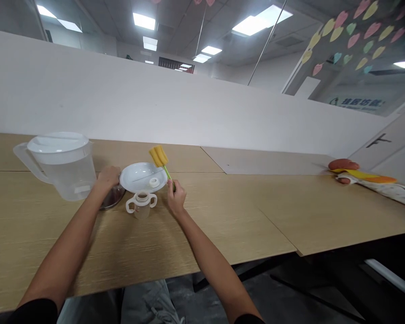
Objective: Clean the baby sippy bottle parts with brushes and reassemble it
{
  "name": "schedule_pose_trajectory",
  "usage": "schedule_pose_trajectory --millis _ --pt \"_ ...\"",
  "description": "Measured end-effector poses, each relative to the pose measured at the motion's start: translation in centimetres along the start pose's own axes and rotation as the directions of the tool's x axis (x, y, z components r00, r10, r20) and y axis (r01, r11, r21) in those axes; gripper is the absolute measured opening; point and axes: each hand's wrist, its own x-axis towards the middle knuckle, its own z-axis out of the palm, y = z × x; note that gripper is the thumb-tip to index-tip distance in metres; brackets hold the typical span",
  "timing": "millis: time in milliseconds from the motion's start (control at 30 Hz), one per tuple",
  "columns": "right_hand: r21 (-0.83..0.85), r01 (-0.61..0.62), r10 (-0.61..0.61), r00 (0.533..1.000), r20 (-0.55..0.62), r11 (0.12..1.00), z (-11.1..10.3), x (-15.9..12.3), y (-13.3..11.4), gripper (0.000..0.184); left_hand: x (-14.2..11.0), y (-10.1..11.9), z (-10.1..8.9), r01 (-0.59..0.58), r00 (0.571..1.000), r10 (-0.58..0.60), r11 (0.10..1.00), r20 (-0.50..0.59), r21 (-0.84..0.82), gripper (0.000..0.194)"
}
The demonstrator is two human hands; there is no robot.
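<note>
My right hand [176,196] is closed round the green handle of a bottle brush [159,156] whose yellow sponge head points up and away. My left hand [107,178] rests with curled fingers on the rim of a glass bowl [113,198], which lies mostly under a white lid [142,177] with a small white ring on it. A small clear cup with two white handles [141,205] stands on the wooden table [222,216] between my hands. A clear pitcher with a white lid [64,164] stands just left of my left hand.
A white partition wall [189,108] runs along the far edge of the table. At the far right lie a red-orange item and a patterned cloth [367,180]. The table's front edge drops to a dark floor at the right.
</note>
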Motion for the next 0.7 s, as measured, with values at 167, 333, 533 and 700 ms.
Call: schedule_pose_trajectory --millis 167,333,533,700 --pt "-0.006 -0.014 0.014 1.0 -0.004 1.0 0.1 0.0 0.2 0.049 -0.4 0.3 -0.1 0.003 0.999 -0.003 1.0 -0.05 0.007 0.04" --pt "0.027 -0.088 0.089 0.996 -0.032 0.996 0.6 0.0 0.8 0.047 -1.8 1.4 -2.1 0.056 0.985 -0.05 0.998 -0.162 0.036 0.043" --pt "0.077 -0.179 0.188 0.974 -0.124 0.981 1.3 0.2 1.8 0.049 -1.9 4.4 -3.3 -0.363 0.908 0.3 0.912 -0.292 -0.192 0.042" --pt "0.149 -0.232 0.253 0.957 -0.141 0.961 1.6 0.2 2.1 0.047 -0.8 6.5 -0.9 -0.487 0.861 0.482 0.691 -0.162 -0.535 0.04"
